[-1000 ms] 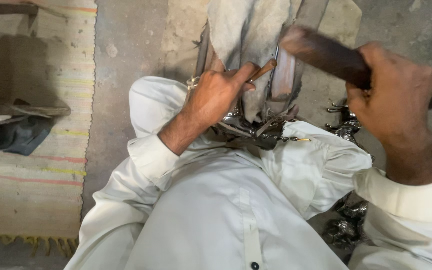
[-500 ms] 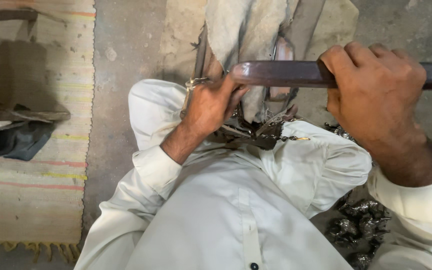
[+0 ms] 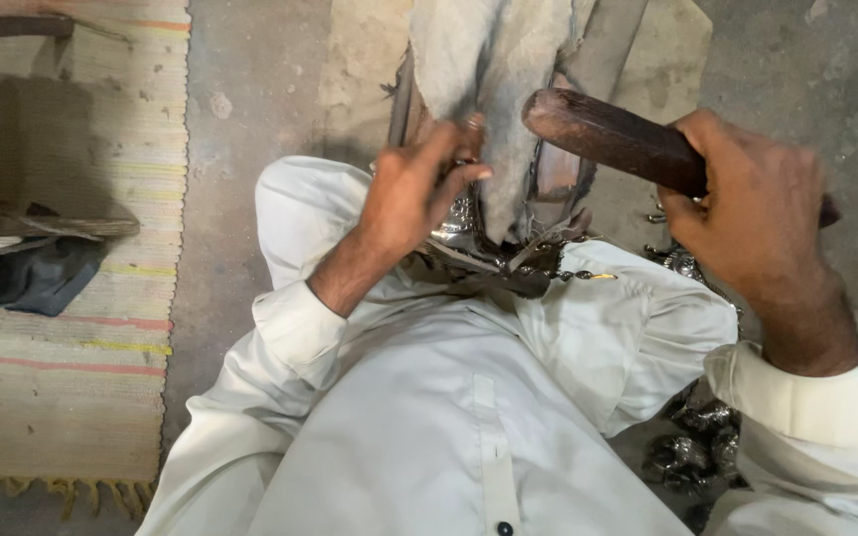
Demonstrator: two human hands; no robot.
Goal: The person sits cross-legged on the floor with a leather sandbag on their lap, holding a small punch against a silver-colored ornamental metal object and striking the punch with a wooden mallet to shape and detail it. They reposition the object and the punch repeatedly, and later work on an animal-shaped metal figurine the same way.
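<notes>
Right hand (image 3: 762,213) is clenched around a dark wooden mallet (image 3: 603,134), its head raised just right of the left hand (image 3: 414,189). Left hand pinches a small punch (image 3: 471,127) against silver metalwork (image 3: 469,233) directly beneath it.

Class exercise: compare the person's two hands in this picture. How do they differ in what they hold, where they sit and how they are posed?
The right hand is wrapped in a fist around a dark wooden mallet; the left hand pinches a small tool, mostly hidden, against the silvery metal piece. The right hand is raised off the work; the left hand rests low on it. Both wear white sleeves.
</notes>
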